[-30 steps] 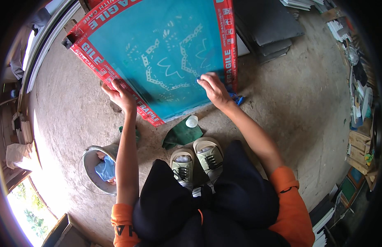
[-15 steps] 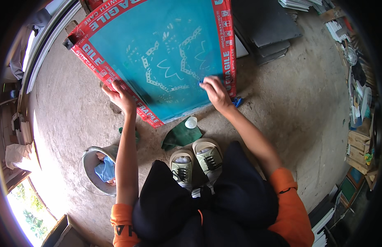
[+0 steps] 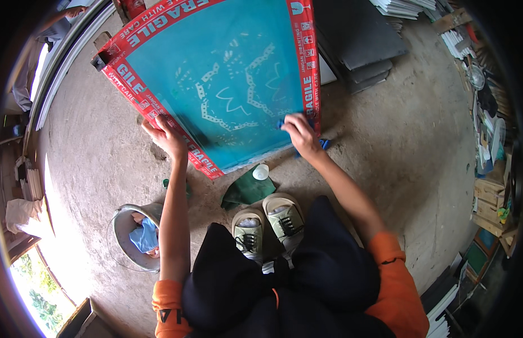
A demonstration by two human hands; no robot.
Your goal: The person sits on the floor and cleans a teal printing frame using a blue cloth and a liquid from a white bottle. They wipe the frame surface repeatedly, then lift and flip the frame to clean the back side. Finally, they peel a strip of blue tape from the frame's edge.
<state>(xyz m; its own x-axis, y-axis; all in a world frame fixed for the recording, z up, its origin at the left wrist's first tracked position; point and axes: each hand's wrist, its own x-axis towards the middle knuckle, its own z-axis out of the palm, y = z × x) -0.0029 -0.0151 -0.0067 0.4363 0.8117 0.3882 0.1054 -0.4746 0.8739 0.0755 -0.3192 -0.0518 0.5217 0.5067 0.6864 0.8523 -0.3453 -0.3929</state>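
Note:
A large frame with a teal mesh screen and red taped edges lies tilted on the concrete floor in front of me. Pale ornamental patterns show on the mesh. My left hand grips the near left taped edge. My right hand presses a blue cloth against the screen's near right corner. A small white cap and a dark green cloth lie on the floor just below the frame, in front of my shoes.
A metal bucket holding blue and pale rags stands at my left. Dark flat slabs are stacked behind the frame at right. Shelves and boxes line the right wall. A doorway track runs along the left.
My right hand with the blue cloth has slid rightward and slightly up across the screen toward the right taped edge. The left hand stays on the frame's edge.

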